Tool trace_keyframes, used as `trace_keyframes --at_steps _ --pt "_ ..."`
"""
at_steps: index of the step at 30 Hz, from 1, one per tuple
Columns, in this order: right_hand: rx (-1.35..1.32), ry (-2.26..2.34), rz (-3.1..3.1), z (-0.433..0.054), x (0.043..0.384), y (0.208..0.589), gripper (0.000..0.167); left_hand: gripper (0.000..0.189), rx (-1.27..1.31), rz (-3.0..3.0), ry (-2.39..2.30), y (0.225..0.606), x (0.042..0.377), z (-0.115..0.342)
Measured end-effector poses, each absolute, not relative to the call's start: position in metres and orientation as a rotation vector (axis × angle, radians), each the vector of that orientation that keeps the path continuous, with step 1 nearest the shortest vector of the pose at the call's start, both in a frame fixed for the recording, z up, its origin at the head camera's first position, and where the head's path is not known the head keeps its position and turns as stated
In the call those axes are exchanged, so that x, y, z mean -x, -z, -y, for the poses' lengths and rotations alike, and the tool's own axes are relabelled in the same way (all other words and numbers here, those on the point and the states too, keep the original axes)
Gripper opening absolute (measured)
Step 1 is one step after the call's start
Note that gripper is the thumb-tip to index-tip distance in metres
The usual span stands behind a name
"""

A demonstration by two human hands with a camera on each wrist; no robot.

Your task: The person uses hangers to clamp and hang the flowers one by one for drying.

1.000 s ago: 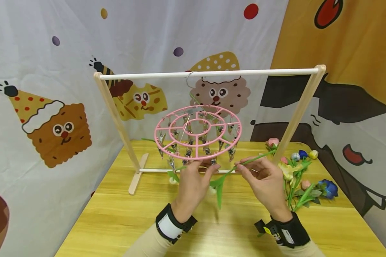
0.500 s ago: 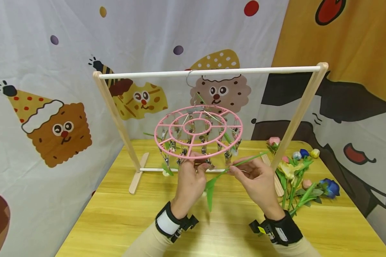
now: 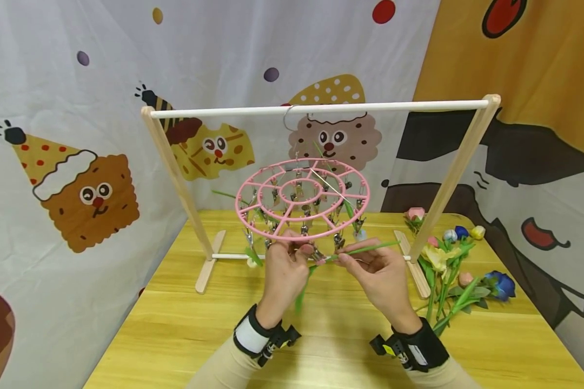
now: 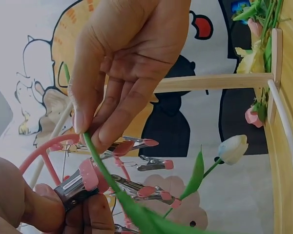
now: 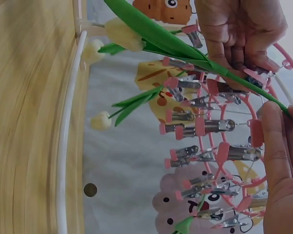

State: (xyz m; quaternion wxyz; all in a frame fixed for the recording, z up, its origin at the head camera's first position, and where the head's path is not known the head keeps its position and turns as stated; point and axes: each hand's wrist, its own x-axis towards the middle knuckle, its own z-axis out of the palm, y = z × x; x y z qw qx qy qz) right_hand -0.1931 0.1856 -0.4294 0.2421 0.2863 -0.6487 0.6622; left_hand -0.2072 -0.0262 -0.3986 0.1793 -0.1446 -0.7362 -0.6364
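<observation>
A round pink clip hanger [image 3: 368,193] hangs from the stand's top bar, with metal clips all around it. My left hand [image 3: 284,275] pinches one pink-tipped clip [image 4: 77,187] at the hanger's near side, thumb on one side and fingers on the other. My right hand [image 3: 377,275] pinches the green stem [image 5: 249,87] of an artificial tulip between thumb and fingertips. The stem crosses close by the tips of that clip. Its leaves [image 5: 161,39] and cream bloom [image 5: 122,35] hang downward; in the head view the left hand mostly hides the bloom.
The wooden stand [image 3: 455,173] straddles the hanger, its white lower rod [image 3: 233,257] low at the back. Other tulips, one a white tulip [image 4: 233,149], hang from clips. Several loose artificial flowers [image 3: 440,259] lie on the table [image 3: 175,335] at the right.
My right hand has moved left with the tulip, bringing its stem up to the clip at my left hand. The hanger has turned, and my left hand has shifted slightly left.
</observation>
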Motion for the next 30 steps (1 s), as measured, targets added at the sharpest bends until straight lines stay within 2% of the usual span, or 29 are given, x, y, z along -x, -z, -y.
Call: trace_keyframes --at_steps 18,23,30 --pt "-0.747 -1.871 1.754 -0.176 0.192 0.43 0.022 0.022 0.381 2.089 1.868 0.399 0.209 0.029" --pt "-0.761 -1.856 1.767 -0.18 0.194 0.433 0.024 0.013 0.422 2.106 1.951 0.401 0.208 0.033" --pt "-0.792 -1.818 1.764 -0.18 0.193 0.435 0.027 0.024 0.506 2.141 1.953 0.405 0.208 0.038"
